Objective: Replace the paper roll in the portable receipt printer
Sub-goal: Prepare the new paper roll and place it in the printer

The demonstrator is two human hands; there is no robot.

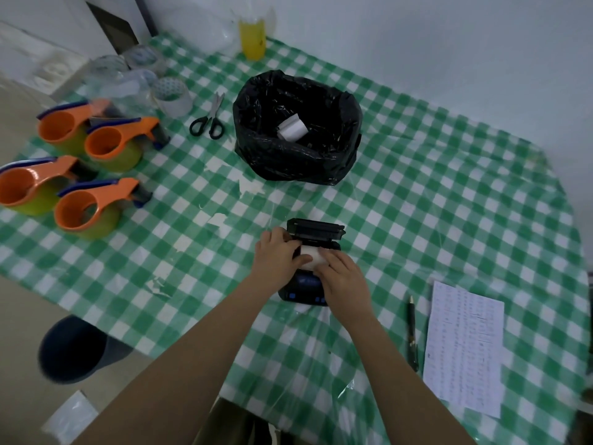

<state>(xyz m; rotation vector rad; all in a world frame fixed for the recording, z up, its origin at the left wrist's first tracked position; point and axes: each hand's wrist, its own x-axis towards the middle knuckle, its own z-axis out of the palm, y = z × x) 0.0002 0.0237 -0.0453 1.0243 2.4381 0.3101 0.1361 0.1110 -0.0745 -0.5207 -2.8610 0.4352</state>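
A black portable receipt printer [305, 289] lies on the checked tablecloth, its lid [316, 229] flipped up at the far end. A white paper roll [313, 256] sits in the open bay. My left hand [279, 255] grips the roll from the left, thumb across it. From the right, my right hand [345, 281] holds the same roll, covering part of the printer body. Another white paper roll [292, 127] lies inside a bin lined with a black bag [296, 162] farther back.
Several orange tape dispensers [96, 203] stand at the left, with tape rolls [171, 96] and scissors [208, 118] behind them. A pen [412, 332] and a printed sheet [465, 348] lie at the right. A yellow bottle [253, 38] stands at the back. A dark stool [72, 348] is below the table's left edge.
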